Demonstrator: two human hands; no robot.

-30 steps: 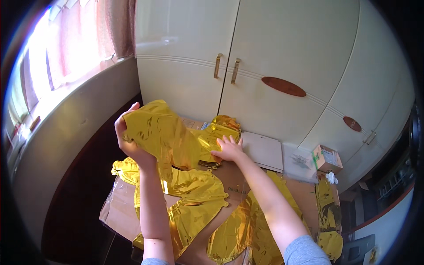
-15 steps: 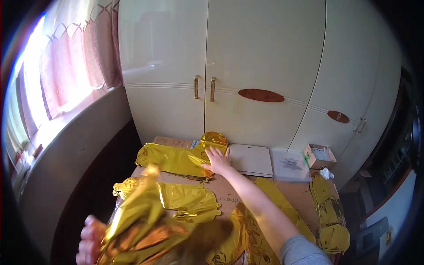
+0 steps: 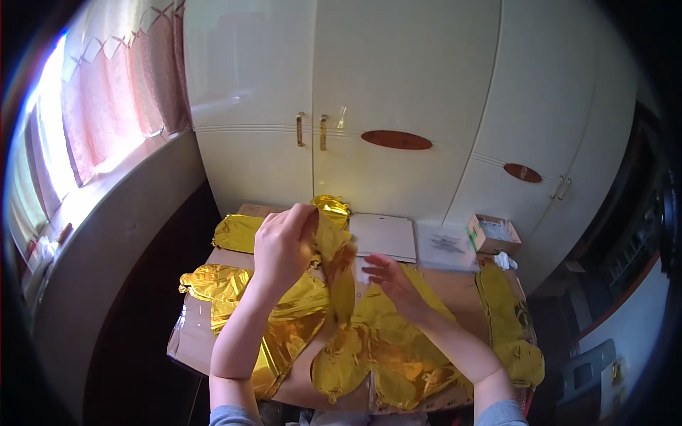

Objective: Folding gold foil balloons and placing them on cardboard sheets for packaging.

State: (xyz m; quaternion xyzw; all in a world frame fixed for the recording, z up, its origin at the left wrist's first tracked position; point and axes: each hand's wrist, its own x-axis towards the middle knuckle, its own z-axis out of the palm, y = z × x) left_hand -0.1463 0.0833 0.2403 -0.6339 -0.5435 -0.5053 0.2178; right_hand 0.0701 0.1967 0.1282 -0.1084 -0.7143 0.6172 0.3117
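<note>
My left hand is raised over the middle of the table, its fingers closed round a flat gold foil balloon that hangs down from the grip. To its right, my right hand has its fingers apart, a short way from the hanging foil. A small whitish patch shows by its fingertips; I cannot make out what it is. Below both hands, a large creased gold foil balloon lies across the front of the table. Another gold foil balloon lies partly behind my left forearm.
The cardboard-covered table also bears gold foil pieces at the back left and right edge. Along the back are a flat grey-beige board, a clear plastic sheet and a small open box. White cabinet doors stand behind.
My left hand has risen from the lower left to the middle, bringing gold foil with it. My right hand has left the back foil piece and come nearer. The view has shifted slightly.
</note>
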